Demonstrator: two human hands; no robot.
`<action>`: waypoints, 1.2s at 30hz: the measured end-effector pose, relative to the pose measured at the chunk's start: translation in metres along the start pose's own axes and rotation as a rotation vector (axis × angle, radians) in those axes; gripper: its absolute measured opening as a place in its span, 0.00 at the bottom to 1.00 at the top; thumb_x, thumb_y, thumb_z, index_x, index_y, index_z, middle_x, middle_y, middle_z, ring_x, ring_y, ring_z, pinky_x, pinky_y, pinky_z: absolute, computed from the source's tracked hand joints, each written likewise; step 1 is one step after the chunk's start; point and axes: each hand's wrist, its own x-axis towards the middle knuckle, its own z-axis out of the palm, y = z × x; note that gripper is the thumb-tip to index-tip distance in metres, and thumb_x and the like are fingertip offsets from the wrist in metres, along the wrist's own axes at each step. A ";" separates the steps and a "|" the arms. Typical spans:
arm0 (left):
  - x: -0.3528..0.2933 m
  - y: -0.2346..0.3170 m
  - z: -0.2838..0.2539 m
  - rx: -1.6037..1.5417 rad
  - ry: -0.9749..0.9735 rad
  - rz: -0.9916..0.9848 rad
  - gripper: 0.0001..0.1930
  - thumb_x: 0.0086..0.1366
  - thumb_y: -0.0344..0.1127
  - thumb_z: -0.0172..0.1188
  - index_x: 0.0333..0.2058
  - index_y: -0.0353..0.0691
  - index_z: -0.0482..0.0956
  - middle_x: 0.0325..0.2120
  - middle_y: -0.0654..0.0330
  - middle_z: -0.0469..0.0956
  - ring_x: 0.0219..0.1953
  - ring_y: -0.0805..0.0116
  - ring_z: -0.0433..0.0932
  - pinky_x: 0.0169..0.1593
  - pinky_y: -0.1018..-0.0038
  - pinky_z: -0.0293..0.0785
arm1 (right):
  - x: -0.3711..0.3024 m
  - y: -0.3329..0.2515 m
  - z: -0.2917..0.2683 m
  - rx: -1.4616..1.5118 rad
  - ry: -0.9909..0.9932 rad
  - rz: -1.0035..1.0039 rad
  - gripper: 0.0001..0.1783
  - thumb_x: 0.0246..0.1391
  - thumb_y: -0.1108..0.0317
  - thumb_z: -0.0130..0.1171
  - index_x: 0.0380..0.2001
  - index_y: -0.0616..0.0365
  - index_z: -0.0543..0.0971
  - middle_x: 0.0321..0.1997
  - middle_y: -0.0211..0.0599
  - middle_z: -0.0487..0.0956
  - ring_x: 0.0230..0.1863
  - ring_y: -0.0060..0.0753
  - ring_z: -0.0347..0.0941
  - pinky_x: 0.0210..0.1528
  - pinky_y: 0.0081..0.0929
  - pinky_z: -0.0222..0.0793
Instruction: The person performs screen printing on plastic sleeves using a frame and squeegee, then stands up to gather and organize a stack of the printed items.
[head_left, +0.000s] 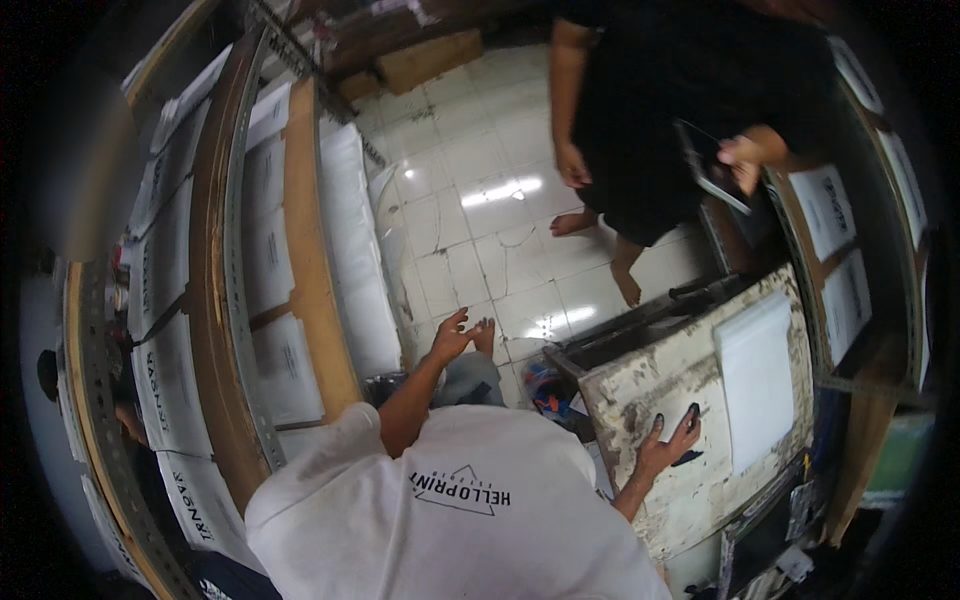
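Note:
My left hand is held out over my bent leg, beside my bare foot. Its fingers are apart and nothing is in them. On the right, my right hand is at the worn, stained white tabletop, with thumb and fingers spread and dark smudges on the fingertips. A small dark patch or object shows beside its palm; I cannot make out what it is. To the right of that hand a stack of white sheets lies flat on the tabletop.
Shelves on the left hold several white packages, and a right-hand rack holds white packages too. Ahead on the tiled floor stands a barefoot person in dark clothes, holding a phone. A blue and red item sits by the table.

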 end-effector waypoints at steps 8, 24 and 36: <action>0.064 -0.095 -0.083 -0.179 0.176 -0.381 0.42 0.58 0.46 0.74 0.65 0.32 0.64 0.46 0.45 0.79 0.43 0.54 0.81 0.41 0.64 0.80 | 0.063 -0.127 0.117 0.050 -0.466 -0.067 0.35 0.61 0.53 0.62 0.67 0.55 0.69 0.66 0.63 0.67 0.66 0.68 0.59 0.66 0.59 0.57; 0.257 -0.213 -0.244 -1.085 1.323 -0.731 0.68 0.51 0.62 0.74 0.72 0.36 0.33 0.72 0.42 0.47 0.70 0.40 0.57 0.66 0.45 0.63 | 0.052 -0.107 0.154 -0.256 -0.726 -0.012 0.38 0.60 0.38 0.57 0.63 0.57 0.74 0.66 0.62 0.67 0.67 0.65 0.60 0.67 0.64 0.54; 0.284 -0.255 -0.274 -0.726 1.449 -0.977 0.57 0.49 0.43 0.76 0.67 0.27 0.46 0.63 0.38 0.62 0.60 0.42 0.71 0.58 0.51 0.75 | 0.055 -0.116 0.150 -0.321 -0.804 0.015 0.39 0.63 0.37 0.54 0.63 0.59 0.74 0.66 0.57 0.67 0.68 0.63 0.58 0.70 0.63 0.50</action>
